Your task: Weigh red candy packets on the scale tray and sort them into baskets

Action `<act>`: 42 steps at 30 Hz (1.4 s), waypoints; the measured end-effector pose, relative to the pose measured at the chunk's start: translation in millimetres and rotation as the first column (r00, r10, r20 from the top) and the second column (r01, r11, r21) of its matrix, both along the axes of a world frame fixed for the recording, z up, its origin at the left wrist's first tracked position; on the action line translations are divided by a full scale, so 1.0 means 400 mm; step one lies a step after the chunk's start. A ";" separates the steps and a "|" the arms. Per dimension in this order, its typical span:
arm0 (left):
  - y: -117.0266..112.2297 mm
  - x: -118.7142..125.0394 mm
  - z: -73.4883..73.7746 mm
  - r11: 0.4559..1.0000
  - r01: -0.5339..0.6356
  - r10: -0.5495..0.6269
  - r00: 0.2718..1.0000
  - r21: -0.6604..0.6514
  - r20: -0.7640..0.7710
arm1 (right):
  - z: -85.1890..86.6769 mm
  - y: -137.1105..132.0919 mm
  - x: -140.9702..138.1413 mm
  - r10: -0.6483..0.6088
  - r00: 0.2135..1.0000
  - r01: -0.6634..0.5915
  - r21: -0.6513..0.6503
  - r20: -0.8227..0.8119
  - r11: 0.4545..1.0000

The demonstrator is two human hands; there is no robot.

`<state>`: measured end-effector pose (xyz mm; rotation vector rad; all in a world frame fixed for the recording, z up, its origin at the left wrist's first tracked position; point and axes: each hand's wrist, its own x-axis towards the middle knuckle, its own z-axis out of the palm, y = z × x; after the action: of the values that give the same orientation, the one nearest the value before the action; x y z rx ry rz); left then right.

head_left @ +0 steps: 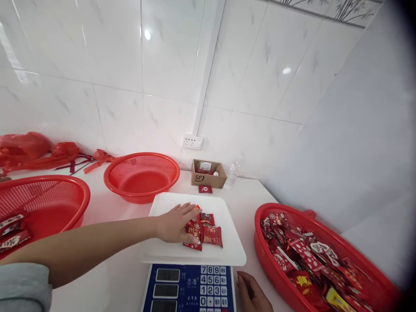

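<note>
My left hand (180,223) lies open over several red snack packets on the white weighing pan (169,253). Its fingers stretch across them, and the thumb rests on one red packet (193,245). Beside that lies a flat red packet (212,235), with a smaller one (207,219) behind it. What is under the palm is hidden. The pan belongs to a blue digital scale (191,286) with a keypad and dark displays. Just right of the keypad, my right hand (253,294) rests with curled fingers, cut off by the lower edge; nothing shows in it.
A red oval basket (263,236) full of wrapped snacks stands on the right. Leftward are a round red basket (141,197) and another basket (78,212) holding a few packets. Behind the scale stand a cardboard box (209,178) and a clear bottle (232,173). Red bags (29,145) lie by the wall.
</note>
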<state>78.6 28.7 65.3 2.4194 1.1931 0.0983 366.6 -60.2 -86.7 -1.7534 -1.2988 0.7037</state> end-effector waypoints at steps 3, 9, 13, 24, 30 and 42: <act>0.001 0.055 -0.023 0.995 0.061 -0.059 0.998 0.073 -0.029 | 0.011 -0.003 0.010 0.076 0.997 -0.077 0.009 0.029 0.997; 0.013 0.093 -0.040 0.956 0.064 -0.082 0.996 0.288 0.048 | 0.011 -0.008 0.012 0.073 0.995 -0.075 0.026 0.072 0.997; 0.014 0.089 -0.037 0.963 -0.015 -0.019 0.992 0.270 0.121 | 0.009 -0.008 0.010 0.081 0.993 -0.081 -0.004 0.087 0.997; 0.080 0.024 -0.015 0.886 -0.425 0.328 0.857 0.185 0.397 | -0.004 -0.006 0.016 0.084 0.993 -0.084 -0.008 0.081 0.996; 0.145 -0.082 0.076 0.772 -0.593 0.462 0.772 0.229 0.437 | -0.004 -0.005 0.017 0.077 0.991 -0.078 0.000 0.106 0.997; 0.205 -0.181 0.056 0.786 -0.556 0.510 0.831 0.271 0.223 | -0.003 -0.005 0.014 0.096 0.989 -0.093 -0.036 0.110 0.995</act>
<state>6.2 110.8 87.7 2.1974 1.8897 0.6762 372.1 -62.3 -87.8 -1.7874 -1.4624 0.6901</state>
